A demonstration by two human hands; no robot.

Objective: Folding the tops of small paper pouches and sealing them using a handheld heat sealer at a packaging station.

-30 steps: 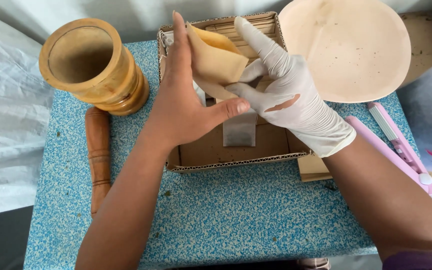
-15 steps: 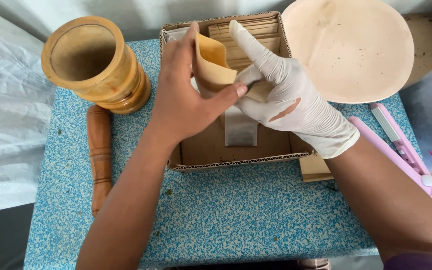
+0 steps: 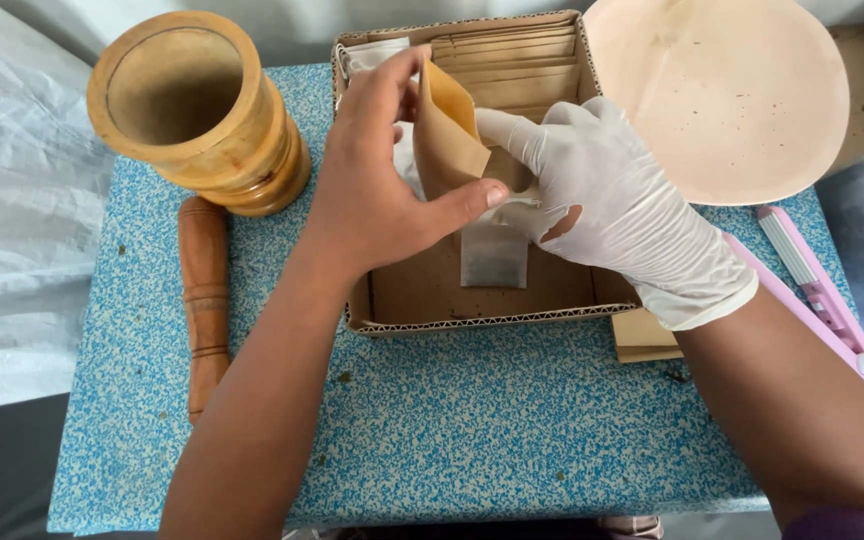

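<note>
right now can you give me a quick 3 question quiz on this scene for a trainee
1. True or false: the right hand wears a white glove.
2. What does the bare left hand pinch? A) the wooden pestle B) a brown paper pouch C) the round plate
3. Fill in: the wooden mortar stands ____ on the blue speckled table.

Key:
1. True; the glove is torn at the palm.
2. B; the brown paper pouch is held over the cardboard box, while the wooden pestle lies untouched beside the mortar and the round plate sits apart.
3. upright
</note>
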